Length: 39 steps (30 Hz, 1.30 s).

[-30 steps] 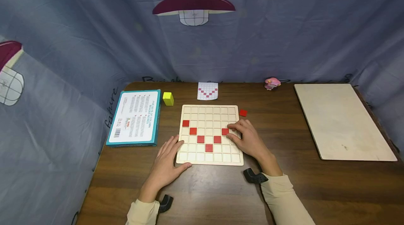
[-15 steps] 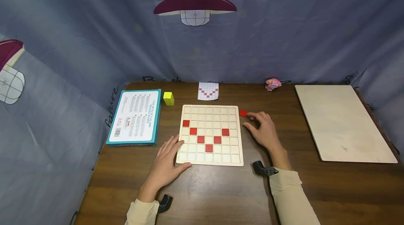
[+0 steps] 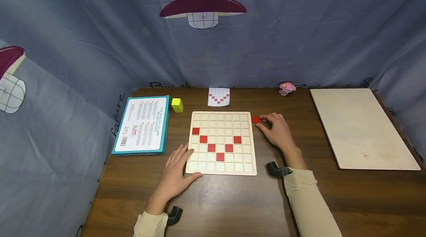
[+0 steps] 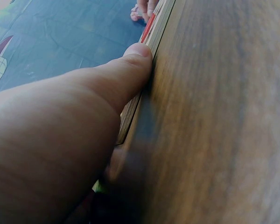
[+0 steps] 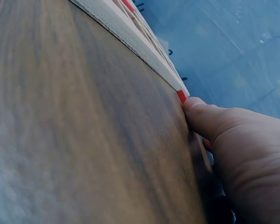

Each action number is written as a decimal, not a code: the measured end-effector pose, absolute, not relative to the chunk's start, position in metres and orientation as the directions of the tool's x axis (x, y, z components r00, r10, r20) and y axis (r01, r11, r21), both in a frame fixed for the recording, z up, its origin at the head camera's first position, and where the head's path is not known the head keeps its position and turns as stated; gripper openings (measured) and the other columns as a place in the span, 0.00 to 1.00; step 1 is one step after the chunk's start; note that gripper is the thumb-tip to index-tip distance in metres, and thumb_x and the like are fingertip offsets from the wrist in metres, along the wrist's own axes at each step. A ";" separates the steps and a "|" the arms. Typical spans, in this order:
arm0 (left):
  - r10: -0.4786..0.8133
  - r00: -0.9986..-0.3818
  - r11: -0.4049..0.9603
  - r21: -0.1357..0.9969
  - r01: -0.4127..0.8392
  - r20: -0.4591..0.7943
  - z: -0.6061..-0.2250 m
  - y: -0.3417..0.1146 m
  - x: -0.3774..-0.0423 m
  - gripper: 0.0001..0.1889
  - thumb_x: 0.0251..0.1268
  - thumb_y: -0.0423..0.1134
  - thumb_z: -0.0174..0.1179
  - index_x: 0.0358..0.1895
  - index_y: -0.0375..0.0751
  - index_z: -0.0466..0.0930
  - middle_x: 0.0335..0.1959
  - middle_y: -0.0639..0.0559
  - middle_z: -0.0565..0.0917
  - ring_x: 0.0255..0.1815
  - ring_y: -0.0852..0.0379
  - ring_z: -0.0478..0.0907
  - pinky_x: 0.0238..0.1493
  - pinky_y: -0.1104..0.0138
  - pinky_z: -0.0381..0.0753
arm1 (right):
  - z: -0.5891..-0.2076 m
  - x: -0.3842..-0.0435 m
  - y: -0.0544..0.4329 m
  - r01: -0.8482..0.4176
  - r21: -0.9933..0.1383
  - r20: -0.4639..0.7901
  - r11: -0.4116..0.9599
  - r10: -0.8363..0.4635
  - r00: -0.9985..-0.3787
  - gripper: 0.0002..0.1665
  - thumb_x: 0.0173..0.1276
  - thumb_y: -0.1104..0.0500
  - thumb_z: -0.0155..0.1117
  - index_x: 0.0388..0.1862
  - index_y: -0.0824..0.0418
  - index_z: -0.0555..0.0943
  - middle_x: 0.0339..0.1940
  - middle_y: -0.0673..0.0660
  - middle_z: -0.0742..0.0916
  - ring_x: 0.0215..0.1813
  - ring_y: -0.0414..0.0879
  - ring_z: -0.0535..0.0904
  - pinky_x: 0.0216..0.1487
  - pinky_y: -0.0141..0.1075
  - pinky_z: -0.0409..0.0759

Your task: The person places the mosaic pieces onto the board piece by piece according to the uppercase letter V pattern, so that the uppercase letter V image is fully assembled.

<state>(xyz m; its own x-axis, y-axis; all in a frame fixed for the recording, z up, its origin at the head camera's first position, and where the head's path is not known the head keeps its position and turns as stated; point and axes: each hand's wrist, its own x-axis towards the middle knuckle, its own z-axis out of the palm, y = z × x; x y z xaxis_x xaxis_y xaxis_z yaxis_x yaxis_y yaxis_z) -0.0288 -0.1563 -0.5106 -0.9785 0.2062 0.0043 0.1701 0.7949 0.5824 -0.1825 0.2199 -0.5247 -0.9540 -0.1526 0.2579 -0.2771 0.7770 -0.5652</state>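
Note:
A pale wooden grid board lies mid-table, with several red square tiles set in its cells in a V-like slant. Just off the board's upper right edge is one more red tile, which my right hand pinches at its near right side between thumb and fingers. The right wrist view has the thumb against that tile's edge. My left hand rests with spread fingers on the board's left edge, its thumb at the lower edge. In the left wrist view the left thumb touches the board's side.
Behind the board lies a small pattern card showing a red V on a grid. To the left are a blue-edged box and a yellow block. A pink figurine and a large pale panel are at the right.
My right hand has left the tile at the board's right side, moved right and up, and taken hold of the loose red tile. The left hand has stayed in place.

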 end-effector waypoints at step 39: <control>0.197 -0.980 0.787 0.596 0.160 0.003 -0.506 -0.154 -0.023 0.45 0.58 0.58 0.73 0.76 0.45 0.66 0.82 0.45 0.60 0.84 0.40 0.53 0.83 0.44 0.50 | -0.516 -0.147 0.191 -0.412 -0.576 0.218 0.706 -0.354 -0.910 0.16 0.71 0.60 0.68 0.55 0.64 0.82 0.40 0.57 0.81 0.45 0.49 0.71 0.47 0.43 0.71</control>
<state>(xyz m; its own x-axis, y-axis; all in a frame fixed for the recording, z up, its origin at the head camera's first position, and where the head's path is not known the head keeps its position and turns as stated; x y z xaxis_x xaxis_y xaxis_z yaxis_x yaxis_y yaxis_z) -0.0231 -0.1542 -0.5063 -0.9804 0.1971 0.0029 0.1599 0.7868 0.5961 -0.1468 0.1906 -0.5159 -0.9097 -0.3537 0.2176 -0.4122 0.7062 -0.5757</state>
